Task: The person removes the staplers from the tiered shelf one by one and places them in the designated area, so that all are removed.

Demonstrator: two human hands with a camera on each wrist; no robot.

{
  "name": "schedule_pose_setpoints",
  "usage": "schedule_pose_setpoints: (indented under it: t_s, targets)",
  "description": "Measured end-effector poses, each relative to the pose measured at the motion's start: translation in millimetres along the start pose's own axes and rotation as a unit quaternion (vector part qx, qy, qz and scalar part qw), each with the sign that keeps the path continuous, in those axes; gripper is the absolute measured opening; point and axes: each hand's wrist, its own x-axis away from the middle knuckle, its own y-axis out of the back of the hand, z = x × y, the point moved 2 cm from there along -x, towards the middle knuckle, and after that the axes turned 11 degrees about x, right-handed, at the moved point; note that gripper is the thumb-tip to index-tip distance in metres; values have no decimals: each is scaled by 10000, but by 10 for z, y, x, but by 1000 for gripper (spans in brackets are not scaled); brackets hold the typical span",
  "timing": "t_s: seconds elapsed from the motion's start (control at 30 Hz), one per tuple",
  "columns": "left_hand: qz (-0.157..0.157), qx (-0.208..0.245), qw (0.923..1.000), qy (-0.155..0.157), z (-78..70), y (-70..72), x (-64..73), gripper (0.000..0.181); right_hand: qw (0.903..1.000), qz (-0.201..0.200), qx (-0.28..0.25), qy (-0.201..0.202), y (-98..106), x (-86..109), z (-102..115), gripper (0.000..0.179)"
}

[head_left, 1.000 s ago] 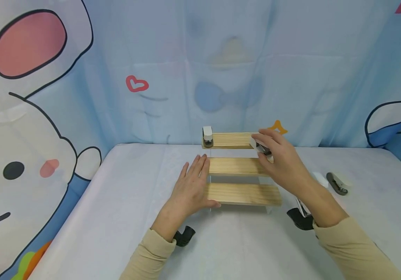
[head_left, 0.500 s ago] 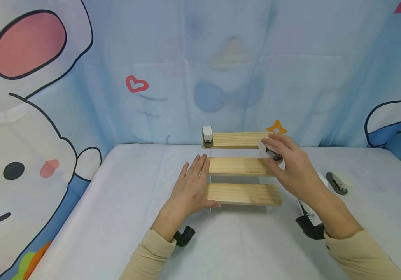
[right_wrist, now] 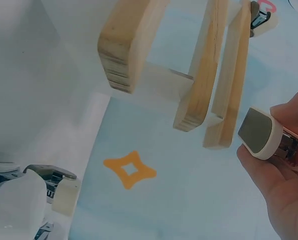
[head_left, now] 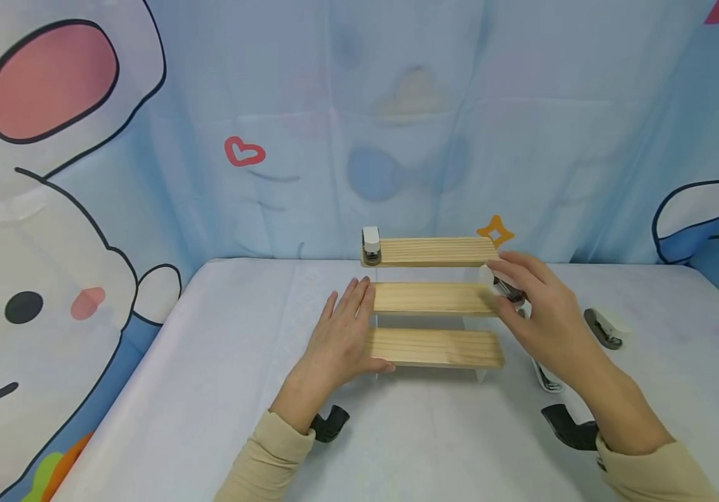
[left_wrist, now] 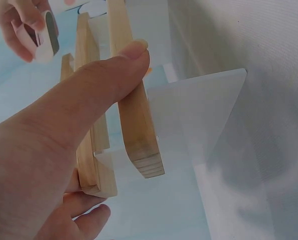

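One grey-and-white stapler (head_left: 607, 328) lies near the right hand (head_left: 546, 315).

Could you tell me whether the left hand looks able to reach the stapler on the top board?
Probably yes: the left hand touches the left end of the wooden rack, and nothing visible blocks its way to the stapler.

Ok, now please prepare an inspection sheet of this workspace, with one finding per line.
Surface: white table cover
Things: wooden rack; white-topped stapler on the left end of its top slat; held stapler
Clutter: loose stapler and partly hidden item, right of the rack
Hands: left hand rests against the rack's left side; right hand pinches the held stapler
Cables: nothing seen
Surroundings: blue cartoon backdrop behind the rack
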Motion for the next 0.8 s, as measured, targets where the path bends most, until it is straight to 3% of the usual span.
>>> schedule_pose_setpoints:
  t_s: [0.33,0.8]
  targets:
    - [-5,-63,10000,-3,-5,-6,-1,130,9999,18,113,-54,72,151,-33,61]
    - [73,-17,10000,43,6,-11,-7,130,9976,354,347,-486,204,357,-179,59]
